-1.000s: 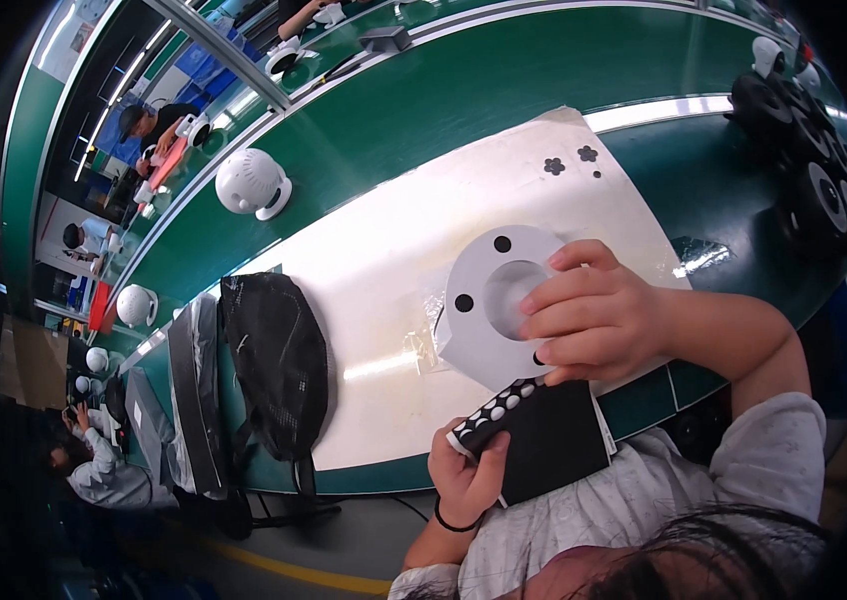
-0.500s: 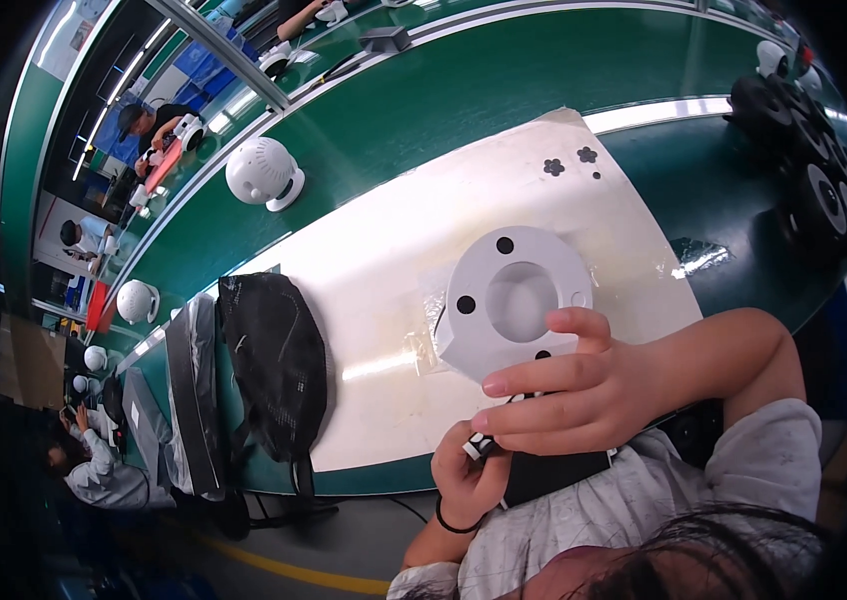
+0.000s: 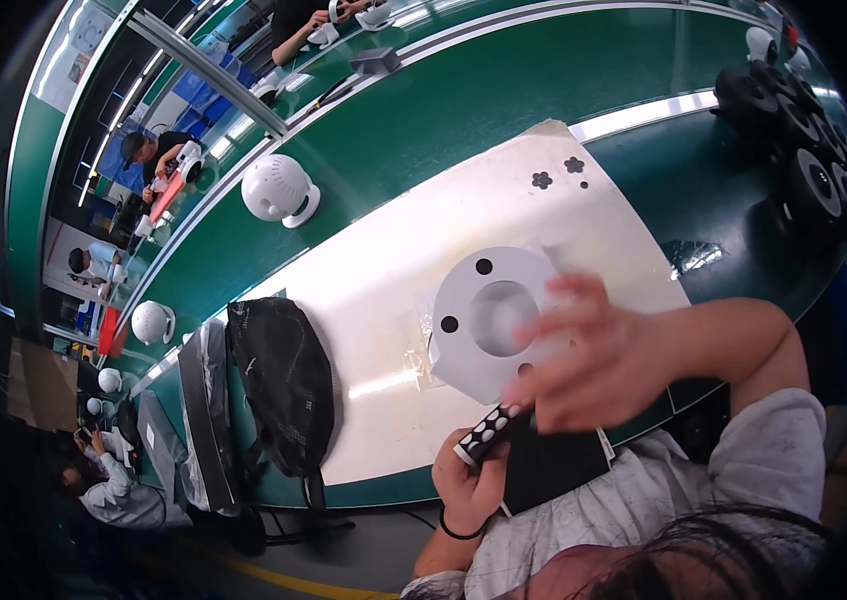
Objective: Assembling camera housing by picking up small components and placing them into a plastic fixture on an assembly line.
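Observation:
My left hand is closed round the end of a short black strip with white round spots, near the front edge of the work surface. Beside it my right hand hovers over the lower right of a white ring-shaped plastic part; motion smears its fingers, so whether it holds anything is unclear. The white part has a round hollow in the middle. Two round black pads show plainly on its rim, and a third dark pad sits close to my right fingers.
A pale mat lies under the part. Black mesh bag at left, black speaker-like round parts at far right, white round-headed device at the back. A black flat piece lies by my lap. Other people work beyond.
My right hand has lifted from the strip and shifted up over the white part, blurring. More of the spotted strip now shows in my left hand. The whole view has shifted slightly.

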### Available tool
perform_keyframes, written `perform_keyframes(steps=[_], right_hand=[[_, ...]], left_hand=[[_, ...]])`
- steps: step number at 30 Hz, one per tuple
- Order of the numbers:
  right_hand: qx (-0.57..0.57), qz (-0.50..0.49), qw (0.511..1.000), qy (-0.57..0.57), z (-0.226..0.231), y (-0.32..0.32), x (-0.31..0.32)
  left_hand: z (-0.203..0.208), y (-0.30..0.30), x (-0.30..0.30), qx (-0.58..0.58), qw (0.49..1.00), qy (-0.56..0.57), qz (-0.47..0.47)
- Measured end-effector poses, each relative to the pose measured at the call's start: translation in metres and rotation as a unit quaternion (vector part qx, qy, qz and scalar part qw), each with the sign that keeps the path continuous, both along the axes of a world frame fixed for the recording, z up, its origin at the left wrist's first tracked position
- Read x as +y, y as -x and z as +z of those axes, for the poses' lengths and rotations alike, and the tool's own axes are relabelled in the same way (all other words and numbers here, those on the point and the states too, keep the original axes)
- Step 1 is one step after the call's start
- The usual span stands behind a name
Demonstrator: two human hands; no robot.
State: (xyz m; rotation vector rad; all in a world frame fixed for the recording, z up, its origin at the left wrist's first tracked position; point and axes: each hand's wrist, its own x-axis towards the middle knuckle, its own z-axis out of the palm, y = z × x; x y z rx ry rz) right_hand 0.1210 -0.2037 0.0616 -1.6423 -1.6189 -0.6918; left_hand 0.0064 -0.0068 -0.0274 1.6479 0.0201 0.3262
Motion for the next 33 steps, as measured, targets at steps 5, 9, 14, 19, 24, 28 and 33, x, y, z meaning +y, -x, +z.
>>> perform_keyframes(steps=[5,9,14,19,24,28,33], right_hand=[[0.336,-0.087,0.937,0.036,0.010,-0.037,-0.028],[0.349,-0.063,0.928,0.115,0.014,-0.042,-0.033],[0.329,-0.055,0.928,0.166,0.023,-0.040,-0.036],[0.251,-0.097,0.942,0.197,0.031,-0.034,-0.041],[0.166,-0.126,0.956,0.205,0.037,-0.026,-0.043],[0.078,-0.173,0.958,0.216,0.040,-0.012,-0.040],[-0.003,-0.222,0.948,0.227,0.040,-0.006,-0.041]], left_hand=[[0.009,-0.002,-0.003,0.004,1.000,-0.025,0.006],[0.017,-0.004,-0.007,0.001,1.000,-0.012,0.013],[0.015,-0.002,-0.008,0.002,0.999,0.030,0.012],[0.016,-0.005,-0.007,-0.012,1.000,0.010,-0.002],[0.012,-0.004,-0.006,-0.013,1.000,0.013,0.001],[0.008,-0.002,-0.004,-0.001,1.000,0.022,0.007],[0.008,-0.003,-0.006,-0.007,1.000,0.021,0.004]])
